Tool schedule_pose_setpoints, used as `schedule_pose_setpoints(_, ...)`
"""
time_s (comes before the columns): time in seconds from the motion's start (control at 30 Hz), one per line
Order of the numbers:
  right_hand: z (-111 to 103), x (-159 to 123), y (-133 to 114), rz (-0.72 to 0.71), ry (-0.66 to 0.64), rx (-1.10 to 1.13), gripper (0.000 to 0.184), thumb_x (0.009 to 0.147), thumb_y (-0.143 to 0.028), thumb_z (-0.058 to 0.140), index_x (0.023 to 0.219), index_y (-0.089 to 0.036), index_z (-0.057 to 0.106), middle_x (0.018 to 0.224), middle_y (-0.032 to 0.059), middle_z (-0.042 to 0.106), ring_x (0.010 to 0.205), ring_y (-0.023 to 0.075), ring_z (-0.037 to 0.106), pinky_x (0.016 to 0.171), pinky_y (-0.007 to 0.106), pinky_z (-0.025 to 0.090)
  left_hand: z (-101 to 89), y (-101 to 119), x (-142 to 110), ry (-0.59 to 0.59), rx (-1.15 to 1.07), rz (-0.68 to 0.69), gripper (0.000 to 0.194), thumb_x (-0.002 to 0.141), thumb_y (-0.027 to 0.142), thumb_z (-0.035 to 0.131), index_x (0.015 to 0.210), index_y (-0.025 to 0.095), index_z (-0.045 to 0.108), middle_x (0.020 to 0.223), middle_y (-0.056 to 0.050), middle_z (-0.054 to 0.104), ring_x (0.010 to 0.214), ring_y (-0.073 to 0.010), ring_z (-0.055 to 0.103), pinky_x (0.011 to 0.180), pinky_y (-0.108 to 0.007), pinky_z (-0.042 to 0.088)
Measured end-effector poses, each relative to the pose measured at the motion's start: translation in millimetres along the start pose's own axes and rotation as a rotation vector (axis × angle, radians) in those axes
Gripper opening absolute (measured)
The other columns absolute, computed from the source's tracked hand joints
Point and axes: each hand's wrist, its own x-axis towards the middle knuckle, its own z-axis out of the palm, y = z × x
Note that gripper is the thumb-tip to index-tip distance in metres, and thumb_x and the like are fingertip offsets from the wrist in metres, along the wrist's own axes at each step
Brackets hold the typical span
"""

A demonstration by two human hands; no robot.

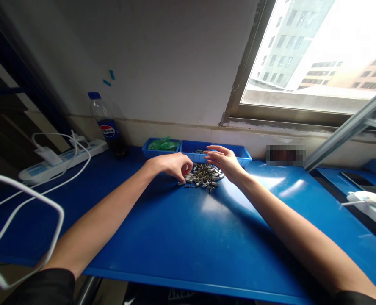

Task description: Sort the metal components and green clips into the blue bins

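A loose heap of small metal pieces [206, 173], some silvery and stubby, others thin and brassy, lies toward the far edge of a glossy blue table [188, 241], about midway between its sides. The person's left hand [176, 164] is at the heap's left side, fingers curled inward and thumb pointing down beside the outermost pieces; from where I stand I cannot tell whether they pinch one. The right hand [225, 162] hovers at the heap's right side, palm turned inward, its fingers extended and slightly apart, with nothing visible in them.

Just behind the heap, along the table's far edge, sits a row of blue bins. The left bin [145, 151] holds green pieces [164, 144]; the middle bin [188, 158] has a few small dark bits, and the right bin [245, 161] is partly hidden by the right hand. Near the far left corner stand a dark drink bottle [108, 127] with a blue cap and a white power strip [94, 148]. A window [302, 63] brightens the wall above the far right.
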Motion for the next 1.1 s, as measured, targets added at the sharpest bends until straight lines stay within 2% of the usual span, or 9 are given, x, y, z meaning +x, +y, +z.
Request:
schedule_pose_setpoints(0.13, 3, -2, -2, 0.023, -0.026, -0.012, 0.022, 0.08, -0.024, 0.084, 0.1, -0.017, 0.077, 0.102, 0.0097, 0.081, 0.081, 0.0151, 0.075, 0.074, 0.024, 0.061, 4.5, -1, 2, 0.023, 0.043, -0.013, 0.025, 0.066, 0.01, 0.074, 0.089, 0.02, 0.072, 0.081, 0.0, 0.076, 0.074, -0.0177, 0.07, 0.06, -0.022, 0.047)
schedule_pose_setpoints(0.33, 3, -2, -2, 0.031, -0.037, -0.007, 0.019, 0.079, -0.024, 0.083, 0.096, -0.017, 0.077, 0.099, 0.0089, 0.081, 0.078, 0.0142, 0.074, 0.072, 0.023, 0.06, 3.0, -6, 1, 0.078, 0.069, 0.0, 0.031, 0.062, 0.009, 0.071, 0.091, 0.019, 0.074, 0.089, -0.003, 0.078, 0.075, -0.0187, 0.071, 0.059, -0.023, 0.047)
schedule_pose_setpoints(0.53, 2, -2, -1, 0.057, -0.08, -0.048, 0.019, 0.078, -0.023, 0.082, 0.095, -0.018, 0.077, 0.089, 0.0071, 0.08, 0.071, 0.0135, 0.072, 0.068, 0.024, 0.058, -10.4, -11, -4, 0.294, -0.194, 0.126, 0.028, 0.069, 0.014, 0.07, 0.096, 0.016, 0.077, 0.088, -0.004, 0.079, 0.082, -0.019, 0.075, 0.07, -0.023, 0.055)
schedule_pose_setpoints(0.7, 3, -4, 0, 0.06, -0.169, -0.144, 0.021, 0.08, -0.027, 0.081, 0.099, -0.018, 0.077, 0.089, 0.0064, 0.081, 0.073, 0.0143, 0.072, 0.071, 0.026, 0.059, -11.1, -11, -1, 0.469, -0.405, 0.235, 0.023, 0.072, 0.022, 0.077, 0.094, 0.013, 0.078, 0.094, -0.008, 0.081, 0.09, -0.0219, 0.077, 0.082, -0.03, 0.06)
schedule_pose_setpoints(0.77, 3, -6, -1, 0.074, -0.21, -0.142, 0.022, 0.081, -0.028, 0.082, 0.1, -0.019, 0.077, 0.091, 0.0064, 0.081, 0.075, 0.0148, 0.074, 0.072, 0.026, 0.059, -10.1, -10, 1, 0.501, -0.485, 0.256, 0.027, 0.072, 0.024, 0.081, 0.096, 0.013, 0.079, 0.097, -0.01, 0.081, 0.092, -0.0229, 0.077, 0.086, -0.033, 0.062)
schedule_pose_setpoints(0.93, 3, -8, -3, 0.115, -0.325, 0.035, 0.031, 0.08, -0.032, 0.087, 0.106, -0.019, 0.075, 0.099, 0.0091, 0.082, 0.083, 0.0163, 0.077, 0.079, 0.025, 0.061, -7.2, -9, 5, 0.542, -0.604, 0.31, 0.032, 0.07, 0.026, 0.086, 0.098, 0.011, 0.08, 0.098, -0.011, 0.082, 0.094, -0.0229, 0.078, 0.094, -0.036, 0.061)
schedule_pose_setpoints(1.1, 4, -9, -5, 0.12, -0.304, 0.127, 0.037, 0.072, -0.033, 0.094, 0.102, -0.018, 0.077, 0.094, 0.0084, 0.081, 0.082, 0.0158, 0.077, 0.081, 0.025, 0.061, -2.0, -10, 9, 0.547, -0.654, 0.34, 0.035, 0.069, 0.023, 0.087, 0.101, 0.011, 0.08, 0.098, -0.011, 0.082, 0.094, -0.0221, 0.078, 0.095, -0.037, 0.061)
